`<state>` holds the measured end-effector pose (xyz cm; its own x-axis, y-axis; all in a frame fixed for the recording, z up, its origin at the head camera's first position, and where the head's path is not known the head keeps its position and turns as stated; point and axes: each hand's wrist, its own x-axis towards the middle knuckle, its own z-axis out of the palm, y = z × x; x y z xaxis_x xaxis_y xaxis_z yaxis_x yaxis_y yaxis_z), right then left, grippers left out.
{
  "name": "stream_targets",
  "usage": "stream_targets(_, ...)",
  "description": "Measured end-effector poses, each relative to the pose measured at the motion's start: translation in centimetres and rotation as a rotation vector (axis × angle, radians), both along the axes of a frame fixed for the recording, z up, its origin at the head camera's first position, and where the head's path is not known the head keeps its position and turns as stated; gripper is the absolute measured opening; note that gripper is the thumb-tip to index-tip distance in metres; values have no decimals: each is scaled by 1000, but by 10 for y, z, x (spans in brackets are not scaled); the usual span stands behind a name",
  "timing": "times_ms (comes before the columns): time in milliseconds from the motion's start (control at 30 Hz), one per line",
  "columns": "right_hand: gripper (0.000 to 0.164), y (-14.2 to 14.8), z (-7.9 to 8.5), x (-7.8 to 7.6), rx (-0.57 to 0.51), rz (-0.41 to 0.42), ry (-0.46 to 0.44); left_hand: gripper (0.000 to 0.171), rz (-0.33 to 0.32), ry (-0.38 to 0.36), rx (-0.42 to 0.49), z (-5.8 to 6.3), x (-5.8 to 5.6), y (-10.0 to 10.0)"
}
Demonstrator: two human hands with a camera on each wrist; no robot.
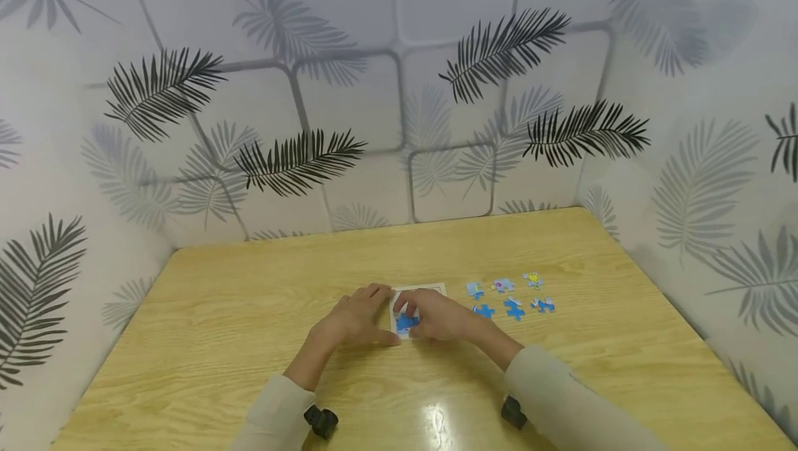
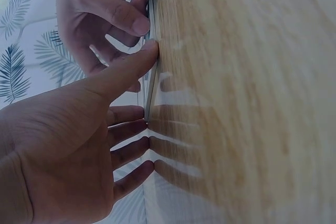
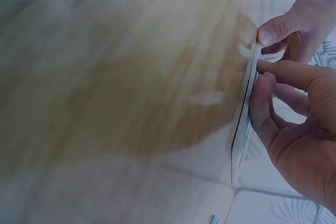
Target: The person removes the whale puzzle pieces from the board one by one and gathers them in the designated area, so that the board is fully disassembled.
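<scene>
A shallow white-rimmed puzzle tray (image 1: 445, 289) lies flat on the table between my hands. My left hand (image 1: 357, 317) steadies its left side, the thumb on the near edge and the fingers spread along the far left; in the left wrist view these fingers (image 2: 131, 145) look fairly straight. Over the tray, my right hand (image 1: 440, 314) has bent fingers, and its fingertips pinch a blue jigsaw piece (image 1: 407, 322) at the tray's lower left. In the right wrist view, the right thumb (image 3: 286, 72) and bent fingers meet at the tray's surface. The palm hides much of the tray.
Right of the tray, several loose jigsaw pieces lie in two rows, among them a yellow-patterned piece (image 1: 533, 279) and a blue piece (image 1: 514, 309). The wooden table (image 1: 206, 340) meets a leaf-patterned wall (image 1: 368, 188) behind and at both sides.
</scene>
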<state>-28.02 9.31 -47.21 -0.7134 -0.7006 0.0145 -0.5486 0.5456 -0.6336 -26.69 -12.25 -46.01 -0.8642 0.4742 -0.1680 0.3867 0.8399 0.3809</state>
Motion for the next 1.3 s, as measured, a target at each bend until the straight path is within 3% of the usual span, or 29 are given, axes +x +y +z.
stream_targets(233, 32, 0, -3, -4, -28, -7, -80, 86, -2, -5, 0, 3, 1, 0)
stream_targets(433, 31, 1, -1, -4, -78, 2, -221, 86, 3, -8, -8, 2, 0, 0)
stream_targets(633, 31, -1, 0, -3, -43, 60, -73, 85, 2, 1, -15, 3, 0, -1)
stream_targets(800, 29, -2, -4, -1, 7, 36, 74, 85, -7, -1, -9, 2, -1, -2)
stream_targets(867, 27, -2, -4, 0, 1, 12, 68, 85, -7, -5, -10, 0, -1, -2)
stream_targets(1100, 29, 11, 0, 3, -134, -34, -96, 84, 2, -10, 1, -1, -1, -1)
stream_targets(1300, 25, 38, 11, 5, -160, -91, -2, 86, 19, 1, 10, 1, 0, -1)
